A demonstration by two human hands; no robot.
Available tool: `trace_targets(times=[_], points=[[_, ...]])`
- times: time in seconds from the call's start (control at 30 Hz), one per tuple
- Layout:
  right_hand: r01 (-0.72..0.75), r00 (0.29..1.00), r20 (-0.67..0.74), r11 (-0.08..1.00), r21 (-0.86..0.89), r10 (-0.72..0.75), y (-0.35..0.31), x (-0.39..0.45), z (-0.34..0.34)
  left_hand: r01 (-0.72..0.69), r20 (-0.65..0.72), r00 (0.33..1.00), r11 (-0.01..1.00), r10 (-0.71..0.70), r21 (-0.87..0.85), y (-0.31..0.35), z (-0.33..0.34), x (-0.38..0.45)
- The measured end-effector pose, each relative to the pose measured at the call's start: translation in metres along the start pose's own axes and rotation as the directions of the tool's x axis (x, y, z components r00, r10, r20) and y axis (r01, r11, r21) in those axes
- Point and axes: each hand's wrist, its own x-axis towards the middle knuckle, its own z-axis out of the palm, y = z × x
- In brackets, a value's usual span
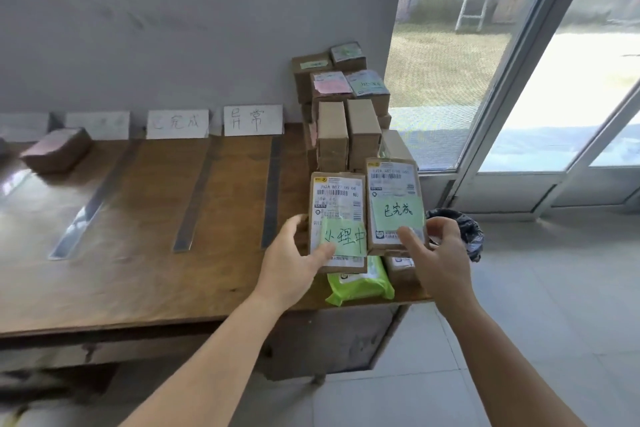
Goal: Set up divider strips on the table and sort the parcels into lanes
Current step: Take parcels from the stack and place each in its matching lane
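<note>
Labelled parcel (pixel 337 218) in L hand (pixel 292 263), another (pixel 394 204) in R hand (pixel 438 260).

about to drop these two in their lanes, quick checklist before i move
1. Left hand grips the cardboard parcel with the green 处理中 note: ok.
2. Right hand grips the cardboard parcel with the green 已完成 note: ok.
3. Grey metal divider strips laid on the brown wooden table: ok.
4. White 已完成 lane card readable: ok.
5. Lane card for 处理中: cannot tell, far cards blurred.
</note>
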Motion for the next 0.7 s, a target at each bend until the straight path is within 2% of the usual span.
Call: trace_targets(times=[0.2, 0.47, 0.7], points=[[0.058, 0.998, -0.026, 0.997, 0.054, -0.057, -0.033, -0.027, 0.033, -0.046, -0.04, 0.998, 0.997, 0.044, -0.062, -0.012, -0.053, -0.006], [0.132, 0.989, 0.052, 0.985, 0.11, -0.138, -0.082, -0.071, 0.091, -0.074, -0.092, 0.994, 0.985, 0.06, -0.154, -0.039, -0.139, -0.029], [0.182, 0.979, 0.065, 0.968, 0.171, -0.195, -0.126, -0.112, 0.142, -0.103, -0.132, 0.988, 0.97, 0.075, -0.22, -0.065, -0.211, -0.049]])
